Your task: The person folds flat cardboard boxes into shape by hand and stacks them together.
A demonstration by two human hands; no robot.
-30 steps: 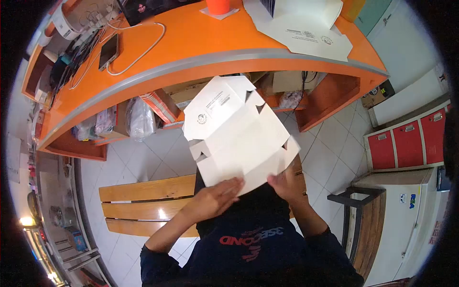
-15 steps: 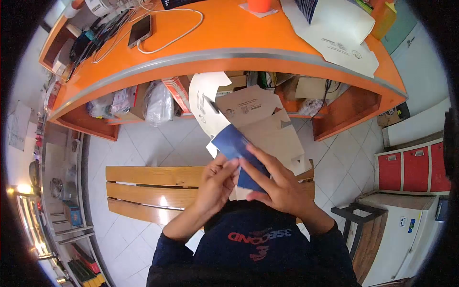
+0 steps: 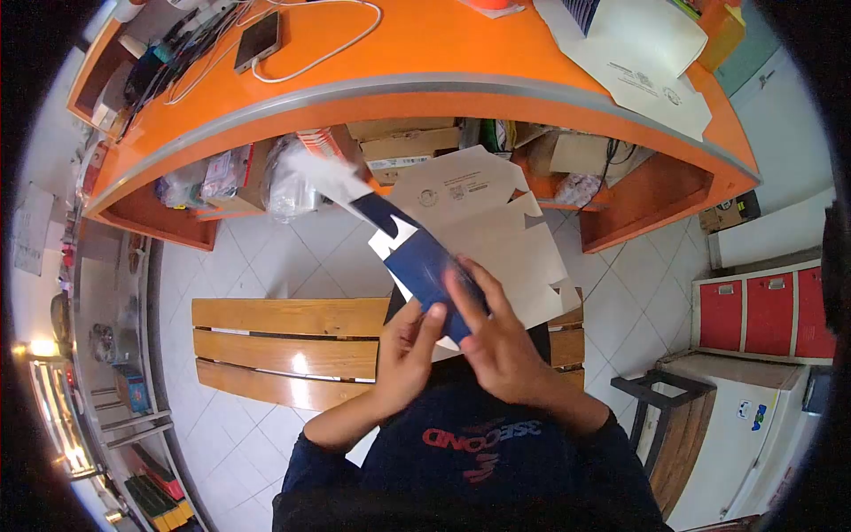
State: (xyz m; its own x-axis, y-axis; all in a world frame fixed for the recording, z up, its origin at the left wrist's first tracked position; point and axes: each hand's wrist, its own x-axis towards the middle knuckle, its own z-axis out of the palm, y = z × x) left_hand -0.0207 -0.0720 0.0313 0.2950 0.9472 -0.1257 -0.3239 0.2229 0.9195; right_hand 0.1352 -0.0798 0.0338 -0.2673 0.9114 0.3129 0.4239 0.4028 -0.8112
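I hold a flat die-cut cardboard box blank [image 3: 496,235] in front of me, white inside and dark blue outside. A blue side panel [image 3: 424,270] is folded over the white sheet. My left hand [image 3: 406,355] grips the blank's near edge from below, thumb against the blue panel. My right hand [image 3: 496,341] lies flat on the blue panel with fingers stretched out, pressing it down. A long flap at the blank's far left end is blurred by motion.
A wooden slatted bench [image 3: 284,341] stands under my arms on the tiled floor. Ahead curves an orange counter [image 3: 425,71] with a phone [image 3: 259,40] on a white cable and more white box blanks [image 3: 651,62]. Shelves below hold boxes and bags. Red cabinets [image 3: 767,315] stand at right.
The blank was turned over from its all-white side, and a blue panel now lies folded over it. My right hand slid onto that panel; the left flap swung outward.
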